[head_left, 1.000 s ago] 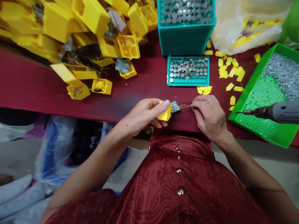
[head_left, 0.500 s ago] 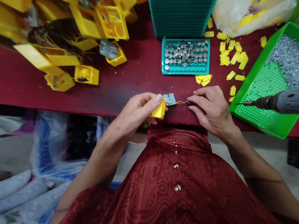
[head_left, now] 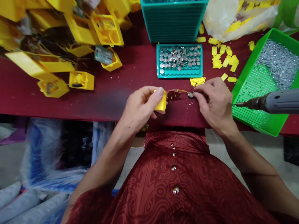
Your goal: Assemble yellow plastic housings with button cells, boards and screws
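Observation:
My left hand is closed on a small yellow plastic housing, thumb on top, above the table's front edge. Thin wires run right from the housing past a dark circuit board, whose brownish side faces up. They lead on to a small round speaker-like disc with a dark rim and a metallic centre. My right hand pinches this disc at its right edge between thumb and fingers. Just behind the right hand lies a small pile of yellow plastic tabs.
A teal tray of round metal cells lies behind my hands, with stacked teal trays beyond. At right, a power screwdriver reaches over a green basket of screws. Yellow housings with wires crowd the left.
The circuit board has flipped from its pale green side to its brownish side. The disc has turned, showing its metallic face. My right hand has risen slightly; the view has shifted a little.

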Motion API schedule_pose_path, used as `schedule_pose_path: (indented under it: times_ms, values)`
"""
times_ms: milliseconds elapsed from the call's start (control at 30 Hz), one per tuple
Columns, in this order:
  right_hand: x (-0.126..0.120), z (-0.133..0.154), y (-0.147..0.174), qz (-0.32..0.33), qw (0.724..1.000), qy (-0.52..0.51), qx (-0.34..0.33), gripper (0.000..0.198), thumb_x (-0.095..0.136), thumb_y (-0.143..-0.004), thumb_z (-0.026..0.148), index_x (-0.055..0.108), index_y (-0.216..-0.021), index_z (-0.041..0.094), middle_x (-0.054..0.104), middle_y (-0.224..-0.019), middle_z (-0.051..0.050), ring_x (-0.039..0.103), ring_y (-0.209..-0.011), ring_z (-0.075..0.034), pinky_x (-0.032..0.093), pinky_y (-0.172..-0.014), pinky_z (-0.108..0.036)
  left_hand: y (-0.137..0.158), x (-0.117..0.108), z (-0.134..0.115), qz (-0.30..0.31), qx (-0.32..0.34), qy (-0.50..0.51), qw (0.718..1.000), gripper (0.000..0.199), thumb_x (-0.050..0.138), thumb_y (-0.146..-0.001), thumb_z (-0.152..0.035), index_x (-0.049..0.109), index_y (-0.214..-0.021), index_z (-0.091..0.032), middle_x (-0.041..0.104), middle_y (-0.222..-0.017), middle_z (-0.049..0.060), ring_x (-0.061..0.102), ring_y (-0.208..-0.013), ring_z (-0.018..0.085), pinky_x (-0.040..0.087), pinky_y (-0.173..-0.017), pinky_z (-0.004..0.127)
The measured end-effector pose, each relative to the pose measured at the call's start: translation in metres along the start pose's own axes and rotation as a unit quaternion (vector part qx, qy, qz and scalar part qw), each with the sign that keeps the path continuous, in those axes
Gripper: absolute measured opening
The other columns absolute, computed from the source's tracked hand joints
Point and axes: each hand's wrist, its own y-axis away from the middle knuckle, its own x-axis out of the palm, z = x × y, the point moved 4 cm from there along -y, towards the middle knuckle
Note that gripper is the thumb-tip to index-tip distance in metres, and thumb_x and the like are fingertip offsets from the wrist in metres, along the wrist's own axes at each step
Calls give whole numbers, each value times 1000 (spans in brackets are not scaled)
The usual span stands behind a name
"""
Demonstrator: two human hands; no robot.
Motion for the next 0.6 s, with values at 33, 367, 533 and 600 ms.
schedule_pose_path:
  times_ms: [33, 367, 533, 600]
  values:
    - [1, -1, 2, -2, 1000, 4, -5, 16, 61, -103, 23, 76, -100, 22, 71, -101, -9, 66, -94, -23, 57, -84, -40, 1, 0, -1, 0, -5, 2, 1000, 58, 75, -90, -73, 76, -112, -19, 79, -87, 8, 76, -74, 20, 51, -51, 22]
    - [-3, -3, -12, 37, 999, -22, -32, 12, 66, -102, 27, 77, -102, 22, 74, -99, -10, 67, -95, -26, 57, -88, -44, -3, 1, -1, 27, -32, 43, 998, 69, 64, -93, -81, 73, -113, -15, 79, -83, 10, 74, -62, 16, 49, -47, 18]
    - [-27, 10, -34, 12, 999, -11, -41, 13, 68, -103, 29, 79, -105, 23, 76, -107, -12, 71, -101, -29, 57, -90, -45, -7, 2, 1, 75, -59, 115, 989, 70, 61, -96, -79, 74, -108, -12, 78, -82, 12, 73, -62, 16, 53, -48, 19]
    - [-32, 12, -34, 15, 999, -2, -46, 12, 69, -102, 28, 79, -104, 23, 78, -103, -11, 72, -100, -30, 56, -89, -46, -7, 3, 3, 102, -80, 140, 982, 66, 62, -96, -78, 74, -103, -13, 78, -82, 12, 73, -62, 16, 53, -47, 19]
